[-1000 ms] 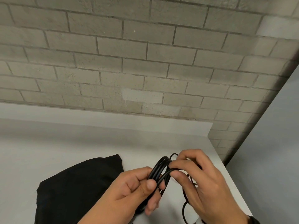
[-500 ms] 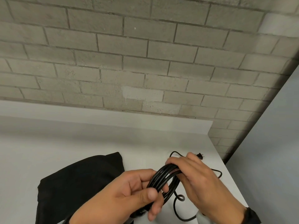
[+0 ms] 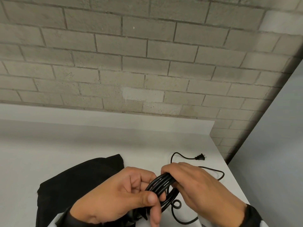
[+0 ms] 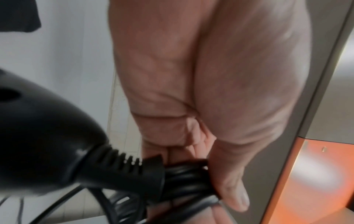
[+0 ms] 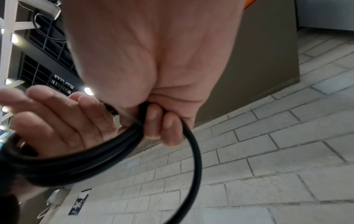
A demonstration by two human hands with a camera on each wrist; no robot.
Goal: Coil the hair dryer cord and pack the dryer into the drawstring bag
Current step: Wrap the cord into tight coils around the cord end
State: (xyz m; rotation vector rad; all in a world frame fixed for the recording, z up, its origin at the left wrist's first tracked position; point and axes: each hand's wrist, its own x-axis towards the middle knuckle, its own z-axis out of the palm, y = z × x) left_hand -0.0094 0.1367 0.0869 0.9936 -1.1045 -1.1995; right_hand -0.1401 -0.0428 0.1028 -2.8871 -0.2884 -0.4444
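A smooth, faintly glossy black cord [image 3: 161, 184], a shiny black plastic hair dryer [image 4: 44, 145] with ribbed strain relief, a matt black cloth bag [image 3: 78, 182], a smooth white table [image 3: 82, 145], a rough grey brick wall [image 3: 131, 63].

Only lettering: black sticker [image 5: 79, 202] on wall, right wrist view, at 7 o'clock, low in picture. White letters run sideways, look like "City G", rest blurred, unsure. Small white print beneath too tiny to read. Nothing legible in head view or left wrist view.
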